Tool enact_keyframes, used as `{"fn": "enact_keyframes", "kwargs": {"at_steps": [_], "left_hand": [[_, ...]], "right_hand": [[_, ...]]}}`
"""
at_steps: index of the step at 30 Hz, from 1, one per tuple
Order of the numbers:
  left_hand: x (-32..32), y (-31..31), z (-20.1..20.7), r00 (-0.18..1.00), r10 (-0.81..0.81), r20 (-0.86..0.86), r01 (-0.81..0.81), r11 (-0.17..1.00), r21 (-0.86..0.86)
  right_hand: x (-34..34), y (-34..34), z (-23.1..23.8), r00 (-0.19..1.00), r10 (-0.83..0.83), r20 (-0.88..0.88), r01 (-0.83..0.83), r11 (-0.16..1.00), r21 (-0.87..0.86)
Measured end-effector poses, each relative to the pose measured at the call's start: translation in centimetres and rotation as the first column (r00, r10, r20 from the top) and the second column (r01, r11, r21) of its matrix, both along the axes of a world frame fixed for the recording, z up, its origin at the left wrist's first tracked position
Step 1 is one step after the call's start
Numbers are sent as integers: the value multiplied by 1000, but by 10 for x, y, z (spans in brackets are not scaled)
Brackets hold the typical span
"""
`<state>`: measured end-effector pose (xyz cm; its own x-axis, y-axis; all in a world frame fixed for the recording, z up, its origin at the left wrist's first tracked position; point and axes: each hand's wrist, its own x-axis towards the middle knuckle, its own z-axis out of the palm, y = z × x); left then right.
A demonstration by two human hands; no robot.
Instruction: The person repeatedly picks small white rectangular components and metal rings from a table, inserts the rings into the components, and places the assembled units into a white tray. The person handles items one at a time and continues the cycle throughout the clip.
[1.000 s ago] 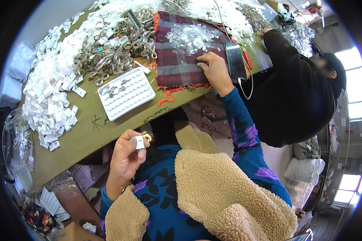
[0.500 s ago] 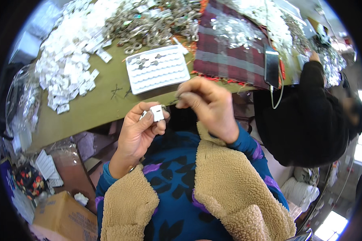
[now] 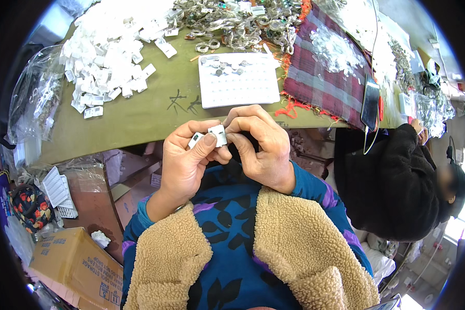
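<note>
My left hand [image 3: 183,163] pinches a small white plastic card [image 3: 218,136] with a dark slot, between thumb and fingers. A second white piece [image 3: 195,140] pokes out between the same fingers. Pressed against the card's right edge are the bent fingertips of my right hand [image 3: 263,152]; whatever they grip is hidden. Both hands meet just off the table's front edge, above my lap. Beyond them lies a white tray [image 3: 237,98] with rows of round pockets, several small round metallic discs [image 3: 225,67] sitting in its far rows.
A heap of white cards [image 3: 108,62] covers the table's [image 3: 134,116] left. Watch-like metallic pieces [image 3: 237,26] are piled at the back. A plaid cloth [image 3: 320,85] bears clear flakes, beside a phone [image 3: 370,106] on a cable. A co-worker in black [image 3: 387,186] sits right; a cardboard box [image 3: 72,268] stands lower left.
My right hand has come left and in to the card; the thin dark piece it held is no longer visible. The left hand has turned the card slightly. The whole view has shifted.
</note>
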<state>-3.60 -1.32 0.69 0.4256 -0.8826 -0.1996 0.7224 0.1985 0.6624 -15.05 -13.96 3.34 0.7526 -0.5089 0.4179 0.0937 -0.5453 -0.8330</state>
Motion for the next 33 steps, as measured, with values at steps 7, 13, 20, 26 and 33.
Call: {"fn": "enact_keyframes", "kwargs": {"at_steps": [7,13,20,26,33], "left_hand": [[2,2,2,1000,-7,-8,7,999,42],[-3,1,2,998,28,61,-31,998,58],[7,2,5,998,12,-60,-12,1000,-4],[16,17,1,994,84,-72,-84,996,10],[54,39,-5,952,181,-247,-219,967,-133]], "right_hand": [[5,0,5,999,21,-28,-23,998,-55],[7,0,1,999,24,33,-19,987,-158],[9,-6,11,993,96,-65,-95,995,20],[33,11,10,992,111,-62,-111,994,-7],[103,10,8,986,114,-120,-130,983,-128]]}}
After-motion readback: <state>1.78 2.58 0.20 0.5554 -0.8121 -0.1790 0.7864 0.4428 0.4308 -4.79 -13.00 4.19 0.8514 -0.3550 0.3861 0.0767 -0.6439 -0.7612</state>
